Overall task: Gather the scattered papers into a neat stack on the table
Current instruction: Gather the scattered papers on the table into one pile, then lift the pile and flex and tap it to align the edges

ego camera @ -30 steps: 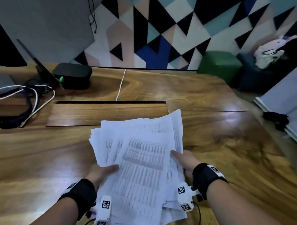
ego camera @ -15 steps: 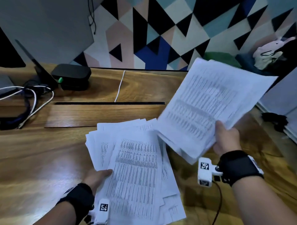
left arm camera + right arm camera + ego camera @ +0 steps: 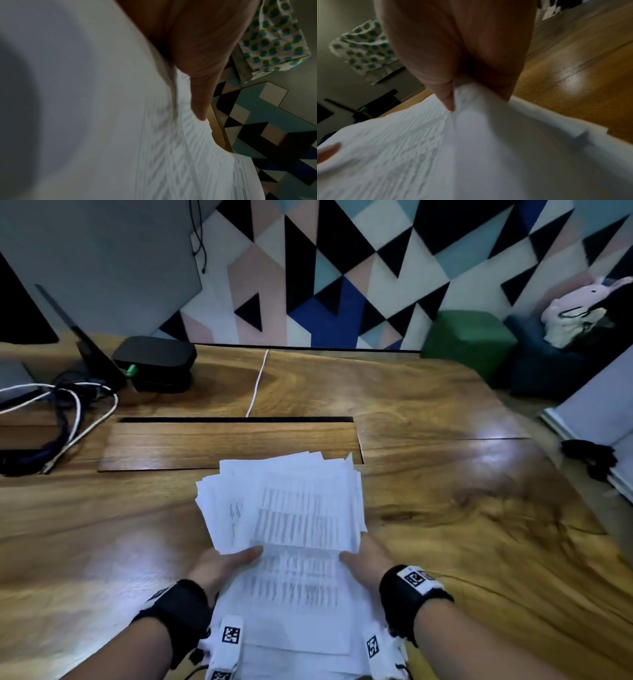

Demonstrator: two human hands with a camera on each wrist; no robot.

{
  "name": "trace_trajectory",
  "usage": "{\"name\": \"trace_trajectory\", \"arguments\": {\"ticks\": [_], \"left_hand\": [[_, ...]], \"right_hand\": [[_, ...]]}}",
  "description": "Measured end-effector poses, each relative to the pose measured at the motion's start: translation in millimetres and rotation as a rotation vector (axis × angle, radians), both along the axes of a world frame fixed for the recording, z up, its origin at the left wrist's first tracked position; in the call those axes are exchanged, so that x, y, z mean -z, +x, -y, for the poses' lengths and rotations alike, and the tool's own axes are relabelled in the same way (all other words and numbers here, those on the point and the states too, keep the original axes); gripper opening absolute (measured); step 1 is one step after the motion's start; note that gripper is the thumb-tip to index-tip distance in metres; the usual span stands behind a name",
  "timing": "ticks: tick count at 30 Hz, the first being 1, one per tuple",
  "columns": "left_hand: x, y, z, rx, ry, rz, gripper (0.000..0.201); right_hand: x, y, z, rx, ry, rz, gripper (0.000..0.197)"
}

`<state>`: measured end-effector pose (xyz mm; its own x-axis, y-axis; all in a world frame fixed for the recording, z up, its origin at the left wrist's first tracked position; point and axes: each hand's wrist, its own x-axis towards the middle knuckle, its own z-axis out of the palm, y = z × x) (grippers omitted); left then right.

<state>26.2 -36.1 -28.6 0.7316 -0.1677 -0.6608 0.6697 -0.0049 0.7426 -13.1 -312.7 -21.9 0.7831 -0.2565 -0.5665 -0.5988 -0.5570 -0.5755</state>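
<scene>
Holding the papers [image 3: 291, 529] between them, both hands now grip one bundle over the near middle of the worktop [image 3: 445, 501]. Half a second ago the right hand [image 3: 368, 561] had a separate sheaf lifted up and off to the right; that sheaf has come back down onto the left hand's [image 3: 219, 566] pile, so the two lots are merged again.

The left thumb lies on top of the bundle's left edge, and the left wrist view shows that thumb pressed on the sheets with the other fingers hidden beneath, so the hand is closed on the papers. The right wrist view shows the right fingers [image 3: 443, 94] pinching the right edge of the sheets, which buckle slightly at the pinch.

The bundle is not neat. Its far end fans out, with many corners staggered toward the left and along the top, and the lower sheets jut out near the wrists. Whether its underside rests on the worktop or hangs just above it cannot be told.

Judging by this, the gathering itself looks about done: no loose sheet shows elsewhere on the worktop. What remains is squaring the edges, probably by loosening the grip and tapping or pushing the sides together, then laying the stack flat. Sheets could slip out while the grip is slack.
</scene>
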Motion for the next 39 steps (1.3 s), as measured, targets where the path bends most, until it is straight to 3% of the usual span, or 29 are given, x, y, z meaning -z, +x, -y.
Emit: {"name": "trace_trajectory", "arguments": {"ticks": [2, 4, 6, 8, 11, 14, 17, 20, 22, 24, 26, 28, 30, 31, 33, 34, 37, 39], "left_hand": [[0.6, -0.6, 8.4, 0.033, 0.03, 0.005, 0.062], [-5.9, -0.3, 19.2, 0.027, 0.038, -0.005, 0.045], [-22.0, 0.7, 32.0, 0.024, 0.031, 0.026, 0.031], [-51.7, 5.1, 45.2, 0.047, -0.023, 0.105, 0.026], [-108.6, 20.1, 60.2, 0.053, -0.236, 0.159, 0.034], [-167.8, 43.0, 67.7, -0.049, -0.462, 0.18, 0.027], [-199.3, 65.8, 64.7, -0.15, -0.58, 0.201, 0.033], [-195.2, 73.0, 53.1, -0.208, -0.544, 0.206, 0.029], [-172.9, 67.8, 44.7, -0.187, -0.456, 0.127, 0.026], [-140.2, 55.1, 36.0, -0.142, -0.333, -0.003, 0.024], [-108.7, 38.3, 24.5, -0.053, -0.207, -0.13, 0.024], [-82.9, 21.2, 12.3, 0.04, -0.045, -0.216, 0.027], [-49.5, 10.2, -5.3, 0.126, 0.091, -0.251, 0.038], [-22.0, 10.0, -17.4, 0.153, 0.151, -0.267, 0.048], [28.2, 13.1, -36.5, 0.218, 0.219, -0.248, 0.069], [37.1, 12.2, -39.1, 0.218, 0.218, -0.241, 0.069], [-8.1, 3.4, -11.4, 0.147, 0.242, -0.139, 0.04], [-25.5, 2.2, 3.4, 0.122, 0.181, -0.066, 0.031]], "right_hand": [[1.4, -4.5, -5.8, -0.134, 0.056, -0.031, 0.048], [3.9, -8.6, -4.3, -0.18, 0.114, -0.012, 0.061], [4.4, -14.7, 5.3, -0.023, 0.2, 0.072, 0.074], [4.6, -19.4, 25.2, 0.238, 0.193, 0.251, 0.054], [7.6, -29.3, 65.2, 0.364, -0.158, 0.351, 0.041], [9.6, -38.5, 70.9, 0.143, -0.267, 0.307, 0.032], [9.9, -44.6, 43.2, -0.333, -0.468, 0.497, 0.04], [25.2, -54.1, 8.3, -0.771, -0.514, 0.455, 0.056], [33.9, -56.1, -3.2, -0.876, -0.517, 0.378, 0.065], [42.6, -51.5, 4.4, -0.766, -0.421, 0.356, 0.061], [36.8, -42.6, 17.3, -0.461, -0.192, 0.352, 0.034], [27.8, -30.6, 28.6, 0.044, 0.101, 0.409, 0.048], [19.5, -24.1, 41.3, 0.549, 0.519, 0.32, 0.024], [14.4, -21.1, 44.3, 0.674, 0.669, 0.198, 0.019], [4.4, -18.9, 47.4, 0.674, 0.695, 0.011, 0.04], [4.1, -15.8, 45.4, 0.608, 0.63, -0.009, 0.048], [9.0, -10.6, 30.9, 0.327, 0.26, 0.067, 0.044], [10.5, -12.2, 23.0, 0.295, 0.21, 0.125, 0.043]]}}
